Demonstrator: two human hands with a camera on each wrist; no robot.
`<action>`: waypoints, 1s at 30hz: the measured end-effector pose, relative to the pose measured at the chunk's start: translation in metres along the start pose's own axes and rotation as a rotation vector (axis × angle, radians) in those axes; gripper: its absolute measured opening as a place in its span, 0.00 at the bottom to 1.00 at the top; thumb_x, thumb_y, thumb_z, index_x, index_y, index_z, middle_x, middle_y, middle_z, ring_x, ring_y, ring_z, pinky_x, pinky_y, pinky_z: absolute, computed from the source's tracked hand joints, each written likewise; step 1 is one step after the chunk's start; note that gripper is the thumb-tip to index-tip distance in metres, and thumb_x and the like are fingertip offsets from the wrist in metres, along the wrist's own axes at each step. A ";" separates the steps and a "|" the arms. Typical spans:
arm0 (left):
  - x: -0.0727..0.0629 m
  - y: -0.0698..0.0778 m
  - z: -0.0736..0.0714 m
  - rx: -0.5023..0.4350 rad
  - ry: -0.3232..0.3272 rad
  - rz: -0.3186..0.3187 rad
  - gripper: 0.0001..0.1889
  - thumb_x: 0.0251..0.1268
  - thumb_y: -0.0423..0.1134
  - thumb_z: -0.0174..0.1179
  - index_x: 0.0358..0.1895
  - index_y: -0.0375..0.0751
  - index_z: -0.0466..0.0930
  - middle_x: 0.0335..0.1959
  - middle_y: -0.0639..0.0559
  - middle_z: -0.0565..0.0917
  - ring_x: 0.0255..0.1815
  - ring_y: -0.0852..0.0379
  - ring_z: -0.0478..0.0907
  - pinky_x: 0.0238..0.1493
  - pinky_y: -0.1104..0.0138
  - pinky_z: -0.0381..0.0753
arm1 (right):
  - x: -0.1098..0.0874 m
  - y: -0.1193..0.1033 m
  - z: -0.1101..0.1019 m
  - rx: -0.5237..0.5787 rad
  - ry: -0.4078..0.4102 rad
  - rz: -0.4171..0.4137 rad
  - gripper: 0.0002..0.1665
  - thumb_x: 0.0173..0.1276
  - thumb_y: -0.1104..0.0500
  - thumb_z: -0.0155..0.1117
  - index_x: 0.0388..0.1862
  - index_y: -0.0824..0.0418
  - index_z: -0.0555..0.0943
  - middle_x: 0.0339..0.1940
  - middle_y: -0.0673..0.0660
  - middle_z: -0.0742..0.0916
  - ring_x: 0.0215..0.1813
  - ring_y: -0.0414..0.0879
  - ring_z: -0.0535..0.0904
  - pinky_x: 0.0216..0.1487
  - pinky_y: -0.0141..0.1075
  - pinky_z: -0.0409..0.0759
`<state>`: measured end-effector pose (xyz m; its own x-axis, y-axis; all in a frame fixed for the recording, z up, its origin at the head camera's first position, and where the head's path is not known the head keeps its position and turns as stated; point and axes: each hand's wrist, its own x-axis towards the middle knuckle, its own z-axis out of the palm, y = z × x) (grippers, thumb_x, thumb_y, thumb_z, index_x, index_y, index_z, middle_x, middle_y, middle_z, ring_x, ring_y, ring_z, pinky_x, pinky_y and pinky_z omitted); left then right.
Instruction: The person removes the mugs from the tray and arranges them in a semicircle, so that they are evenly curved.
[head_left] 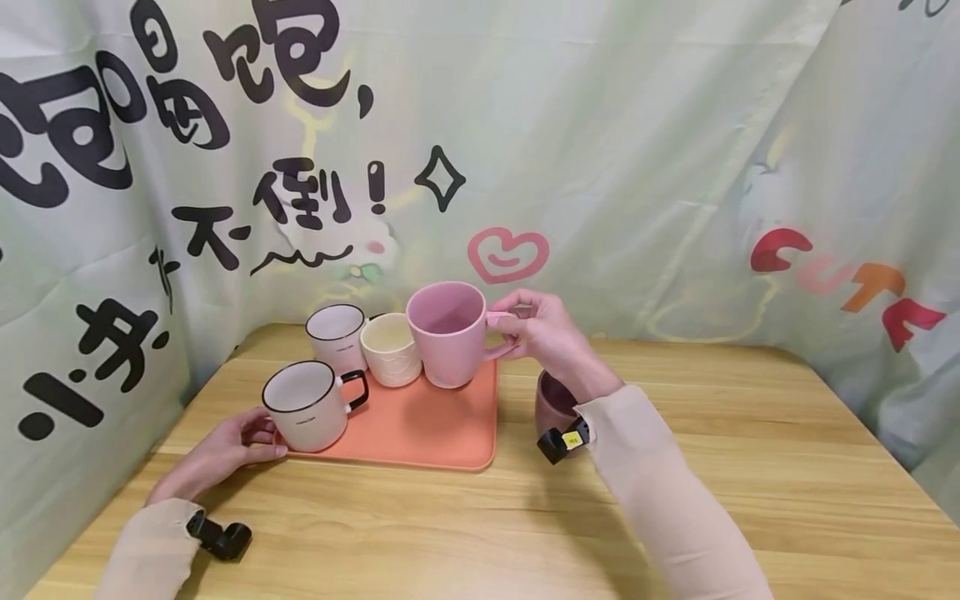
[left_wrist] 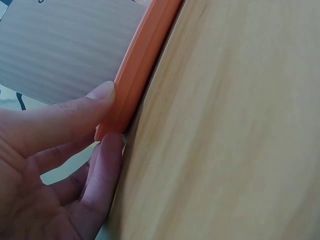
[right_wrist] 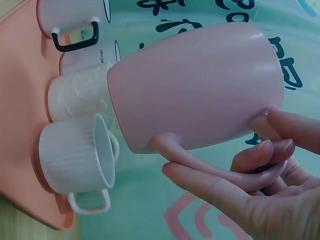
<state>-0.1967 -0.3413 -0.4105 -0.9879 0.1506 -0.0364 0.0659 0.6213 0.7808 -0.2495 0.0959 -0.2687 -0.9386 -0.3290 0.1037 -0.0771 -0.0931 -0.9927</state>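
Pink mug [head_left: 447, 342]: middle of the head view, upright, held up over the tray's right-hand end. I'd keep it level; any lowering looks better slow and straight than sideways.
Mug handle [right_wrist: 215, 165]: points right in the head view, and that's what carries the whole mug, so tipping is probably the main risk.
Right hand [head_left: 542, 333]: fingers curled round that handle, decent grip imo. Wrist should stay steady so the base doesn't swing.
White ribbed cup [right_wrist: 75, 155]: lower left of the right wrist view, hidden in the head view. Easy one to clip, so I'd check for it. Can't tell if the pink mug touches it.
Cream cup [head_left: 392, 357]: just left of the pink mug in the head view; leave a bit of gap.
White mugs [head_left: 303, 408]: both left of centre, one behind the other.
Orange tray [head_left: 450, 442]: centre-left, under the lot.
Left hand [left_wrist: 55, 145]: thumb and fingers pinch the tray corner. Nice, should stop it skidding; light hold, no lifting tbh.
Dark mug [head_left: 546, 417]: right of centre, partly behind the right forearm, so mind that elbow.
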 end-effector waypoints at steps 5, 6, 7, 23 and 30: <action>-0.001 0.001 0.001 -0.009 -0.004 0.000 0.34 0.63 0.33 0.71 0.65 0.18 0.65 0.48 0.39 0.80 0.47 0.49 0.78 0.43 0.70 0.79 | -0.002 -0.003 -0.008 0.009 0.023 -0.012 0.04 0.70 0.74 0.62 0.42 0.73 0.79 0.21 0.59 0.71 0.25 0.49 0.69 0.45 0.56 0.83; -0.001 0.001 0.001 -0.014 -0.004 0.002 0.33 0.63 0.33 0.71 0.65 0.18 0.65 0.48 0.39 0.80 0.47 0.49 0.78 0.43 0.70 0.79 | -0.003 -0.004 -0.010 0.009 0.028 -0.014 0.03 0.70 0.74 0.62 0.42 0.73 0.79 0.21 0.58 0.72 0.24 0.48 0.69 0.45 0.56 0.83; -0.001 0.001 0.001 -0.018 -0.006 0.002 0.33 0.63 0.33 0.71 0.65 0.18 0.65 0.48 0.39 0.80 0.47 0.49 0.78 0.43 0.70 0.79 | -0.003 -0.004 -0.012 0.010 0.034 -0.016 0.03 0.70 0.74 0.62 0.41 0.73 0.80 0.21 0.58 0.72 0.24 0.48 0.69 0.45 0.56 0.84; -0.002 0.000 0.000 -0.005 0.001 -0.009 0.35 0.62 0.33 0.71 0.66 0.17 0.64 0.49 0.39 0.80 0.48 0.48 0.77 0.44 0.70 0.78 | -0.011 -0.005 -0.042 0.000 0.085 -0.025 0.04 0.70 0.71 0.64 0.41 0.71 0.79 0.22 0.57 0.74 0.25 0.47 0.71 0.47 0.55 0.83; -0.001 0.002 0.000 0.001 0.007 -0.019 0.36 0.62 0.34 0.72 0.67 0.18 0.64 0.49 0.38 0.80 0.48 0.47 0.77 0.44 0.70 0.78 | -0.015 -0.005 -0.055 -0.010 0.104 -0.029 0.05 0.71 0.72 0.61 0.38 0.65 0.82 0.21 0.56 0.74 0.25 0.47 0.72 0.44 0.49 0.85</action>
<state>-0.1957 -0.3399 -0.4086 -0.9900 0.1329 -0.0468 0.0470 0.6246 0.7795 -0.2536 0.1526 -0.2690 -0.9659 -0.2266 0.1256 -0.1073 -0.0912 -0.9900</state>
